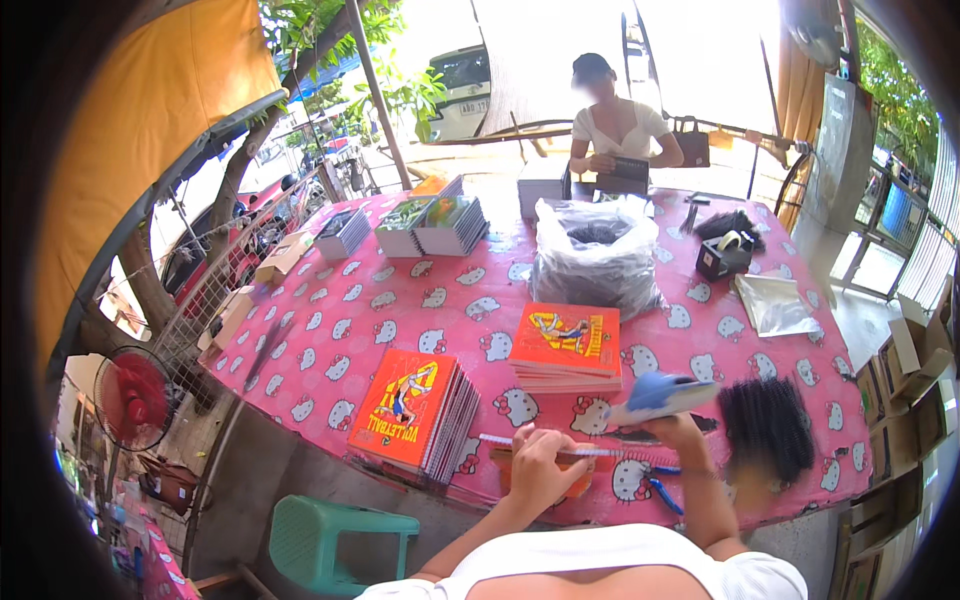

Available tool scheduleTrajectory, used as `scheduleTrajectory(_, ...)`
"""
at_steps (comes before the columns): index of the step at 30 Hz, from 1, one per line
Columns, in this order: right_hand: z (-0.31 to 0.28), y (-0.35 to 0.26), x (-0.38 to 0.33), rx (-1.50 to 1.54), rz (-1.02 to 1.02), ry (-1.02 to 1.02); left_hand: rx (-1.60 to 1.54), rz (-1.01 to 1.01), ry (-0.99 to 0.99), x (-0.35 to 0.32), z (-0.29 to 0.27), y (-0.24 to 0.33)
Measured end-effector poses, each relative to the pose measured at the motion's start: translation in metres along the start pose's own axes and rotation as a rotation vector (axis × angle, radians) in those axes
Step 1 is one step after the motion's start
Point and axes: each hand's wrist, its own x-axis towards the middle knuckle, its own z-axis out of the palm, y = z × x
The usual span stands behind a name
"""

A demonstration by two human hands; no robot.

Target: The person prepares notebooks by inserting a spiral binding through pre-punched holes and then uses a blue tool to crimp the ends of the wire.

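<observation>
Spiral binding, by the look of it — orange notebook [577, 482] at the table's [395, 325] near edge.
Left hand [540, 466] pinches its edge, thumb against fingers; right hand [678, 432] seems wrapped around a blurred blue-and-white object [665, 394]. Next move likely calls for steady alignment — coil [632, 457] to pages.

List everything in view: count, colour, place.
Table: one, pink, centre
Notebook stacks: two, orange, table's near half
Book stacks: several, mixed, far side
Notebook: one, orange, lower centre
Bag: one, translucent, centre
Tape dispenser: one, black, far right
Large coil bundle: one, black, near right
Pliers: one, blue, near edge
Stool: one, green, lower left
Fan: one, red, left
Boxes: several, brown, right
Person: one, white top, across table
Left hand: one, bare, on notebook
Right hand: one, bare, holding blue-and-white object
</observation>
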Motion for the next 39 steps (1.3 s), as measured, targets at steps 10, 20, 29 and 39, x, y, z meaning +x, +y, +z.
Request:
scheduleTrajectory(10,-0.002,-0.025,-0.002,-0.733,-0.018,-0.133,0.006,0.009,0.03,-0.004,0.002,-0.003)
scheduleTrajectory(20,0.021,-0.011,0.019,-0.626,-0.035,-0.279,0.326,-0.145,-0.059,0.004,-0.024,-0.008)
scheduleTrajectory(29,0.039,-0.005,0.053,-1.232,-0.026,-0.121,0.174,-0.179,-0.084,0.003,-0.04,-0.03)
scheduleTrajectory(39,0.078,-0.001,0.071,-0.707,0.0,-0.363,-0.487,-0.413,0.116,-0.016,-0.06,-0.074)
